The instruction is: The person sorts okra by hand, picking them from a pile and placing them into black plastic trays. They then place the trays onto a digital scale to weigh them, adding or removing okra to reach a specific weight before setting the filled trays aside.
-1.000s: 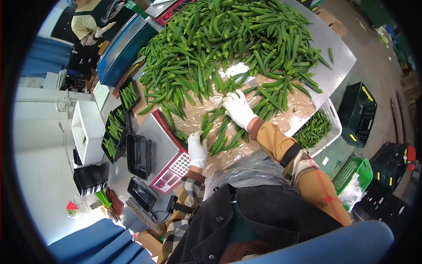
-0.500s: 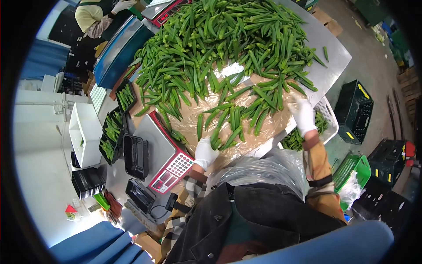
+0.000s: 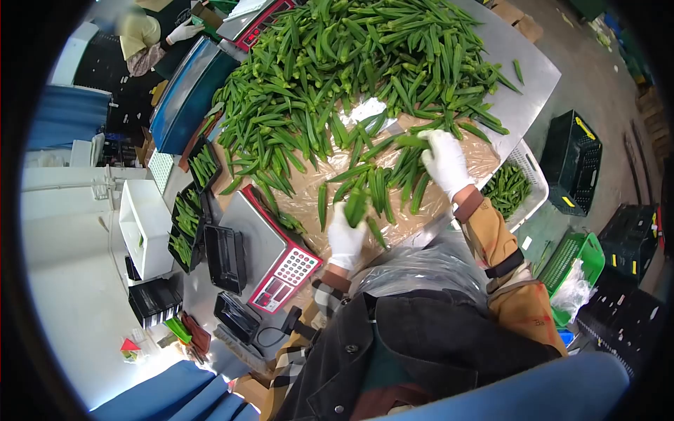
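Observation:
My left hand (image 3: 345, 240), in a white glove, is closed around okra pods (image 3: 356, 206) that it holds up over the near edge of the table. In my gloved right hand (image 3: 447, 165), fingers pinch another okra pod (image 3: 412, 141) just above the loose ones. A big heap of green okra (image 3: 351, 63) covers the far part of the table. Several pods lie scattered between my hands on brown sheeting (image 3: 309, 193) under shiny clear film.
A red-edged scale (image 3: 296, 269) stands left of my left hand, bearing a black tray (image 3: 226, 259). Okra-filled trays (image 3: 186, 221) line the left side. At right are a white basket (image 3: 537, 189) of okra and a dark crate (image 3: 570, 165). A co-worker's gloved hand (image 3: 184, 31) shows far left.
My right hand has moved left from the table's right edge onto the okra and now pinches a pod. My left hand has lifted pods off the film.

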Demonstrator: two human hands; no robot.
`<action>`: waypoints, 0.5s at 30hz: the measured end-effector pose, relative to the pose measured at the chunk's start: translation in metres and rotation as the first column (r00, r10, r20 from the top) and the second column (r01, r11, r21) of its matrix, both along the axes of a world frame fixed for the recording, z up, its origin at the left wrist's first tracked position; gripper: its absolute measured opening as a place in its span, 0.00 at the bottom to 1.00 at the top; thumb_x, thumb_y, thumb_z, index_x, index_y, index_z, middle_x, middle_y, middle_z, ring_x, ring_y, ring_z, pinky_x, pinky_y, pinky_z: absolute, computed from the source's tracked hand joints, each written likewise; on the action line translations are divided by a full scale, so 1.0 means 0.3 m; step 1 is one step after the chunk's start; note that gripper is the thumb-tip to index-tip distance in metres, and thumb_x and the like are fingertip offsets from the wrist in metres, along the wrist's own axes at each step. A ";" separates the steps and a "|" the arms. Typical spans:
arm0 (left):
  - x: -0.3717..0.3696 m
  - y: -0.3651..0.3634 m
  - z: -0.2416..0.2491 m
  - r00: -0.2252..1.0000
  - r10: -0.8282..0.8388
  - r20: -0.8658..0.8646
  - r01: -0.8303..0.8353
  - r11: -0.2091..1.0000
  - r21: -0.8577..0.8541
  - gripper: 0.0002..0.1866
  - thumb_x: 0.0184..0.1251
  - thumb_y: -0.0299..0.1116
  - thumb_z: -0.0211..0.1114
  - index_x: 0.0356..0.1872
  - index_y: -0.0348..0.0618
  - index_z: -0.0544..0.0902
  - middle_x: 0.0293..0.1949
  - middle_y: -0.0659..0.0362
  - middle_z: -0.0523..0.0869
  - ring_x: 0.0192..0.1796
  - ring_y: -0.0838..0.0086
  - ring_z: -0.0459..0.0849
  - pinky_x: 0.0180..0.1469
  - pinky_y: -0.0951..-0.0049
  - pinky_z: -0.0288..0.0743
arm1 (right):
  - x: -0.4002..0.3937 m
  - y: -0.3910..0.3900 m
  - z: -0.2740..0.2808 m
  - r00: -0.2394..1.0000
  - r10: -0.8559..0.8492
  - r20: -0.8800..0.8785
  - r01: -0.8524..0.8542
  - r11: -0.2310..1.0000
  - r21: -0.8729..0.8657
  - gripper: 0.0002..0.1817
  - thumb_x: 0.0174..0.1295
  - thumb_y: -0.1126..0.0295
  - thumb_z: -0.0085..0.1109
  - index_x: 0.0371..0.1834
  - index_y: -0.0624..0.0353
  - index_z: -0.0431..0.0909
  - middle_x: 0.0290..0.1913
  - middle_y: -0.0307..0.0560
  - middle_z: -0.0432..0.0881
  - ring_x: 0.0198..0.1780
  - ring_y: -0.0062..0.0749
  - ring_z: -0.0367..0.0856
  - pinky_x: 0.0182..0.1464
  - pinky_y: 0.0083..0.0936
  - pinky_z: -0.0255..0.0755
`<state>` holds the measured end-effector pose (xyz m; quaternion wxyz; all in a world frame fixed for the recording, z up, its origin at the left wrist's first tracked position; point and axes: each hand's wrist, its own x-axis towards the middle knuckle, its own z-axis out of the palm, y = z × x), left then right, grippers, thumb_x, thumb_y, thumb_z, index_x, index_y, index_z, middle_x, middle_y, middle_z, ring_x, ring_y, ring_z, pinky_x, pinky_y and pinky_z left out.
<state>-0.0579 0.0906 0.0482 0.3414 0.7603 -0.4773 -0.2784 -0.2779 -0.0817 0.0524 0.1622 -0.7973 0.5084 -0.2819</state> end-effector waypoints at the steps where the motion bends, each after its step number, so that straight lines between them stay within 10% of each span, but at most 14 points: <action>1: 0.035 -0.015 -0.007 0.999 0.034 -0.020 -0.035 0.997 -0.066 0.25 0.55 0.25 0.69 0.56 0.41 0.74 0.44 0.45 0.88 0.45 0.54 0.88 0.47 0.65 0.80 | 0.013 0.005 -0.011 0.997 0.081 0.020 -0.080 0.996 -0.047 0.18 0.52 0.76 0.57 0.49 0.56 0.78 0.46 0.50 0.81 0.51 0.49 0.78 0.56 0.40 0.71; 5: 0.100 -0.093 -0.160 0.945 -0.045 0.324 0.052 0.999 -0.012 0.27 0.51 0.28 0.72 0.56 0.41 0.76 0.42 0.44 0.87 0.45 0.49 0.86 0.48 0.58 0.79 | 0.108 -0.015 -0.206 0.890 0.219 -0.400 -0.343 0.899 -0.271 0.11 0.57 0.73 0.52 0.42 0.53 0.80 0.42 0.45 0.82 0.50 0.41 0.78 0.51 0.37 0.70; 6: 0.096 -0.108 -0.177 0.903 -0.092 0.420 0.097 0.995 0.009 0.28 0.50 0.29 0.72 0.55 0.41 0.76 0.42 0.44 0.86 0.45 0.48 0.85 0.48 0.57 0.79 | 0.121 -0.019 -0.199 0.800 0.283 -0.530 -0.354 0.935 -0.035 0.09 0.59 0.70 0.50 0.39 0.50 0.81 0.40 0.44 0.80 0.49 0.38 0.77 0.49 0.35 0.69; 9: 0.083 -0.140 -0.163 0.904 -0.095 0.417 0.066 0.994 0.084 0.27 0.49 0.30 0.73 0.53 0.41 0.77 0.41 0.43 0.86 0.45 0.45 0.84 0.48 0.53 0.78 | 0.132 -0.064 -0.156 0.654 0.263 -0.709 -0.406 0.913 -0.035 0.09 0.59 0.71 0.52 0.37 0.49 0.82 0.39 0.44 0.79 0.46 0.38 0.76 0.47 0.34 0.68; 15: 0.206 -0.113 0.010 0.969 0.156 0.194 -0.138 0.985 -0.106 0.20 0.49 0.29 0.71 0.45 0.42 0.78 0.33 0.46 0.88 0.37 0.52 0.89 0.40 0.59 0.81 | 0.025 -0.057 -0.056 0.832 0.322 -0.451 -0.414 0.903 -0.119 0.09 0.59 0.70 0.52 0.39 0.52 0.80 0.39 0.43 0.77 0.47 0.37 0.75 0.46 0.34 0.68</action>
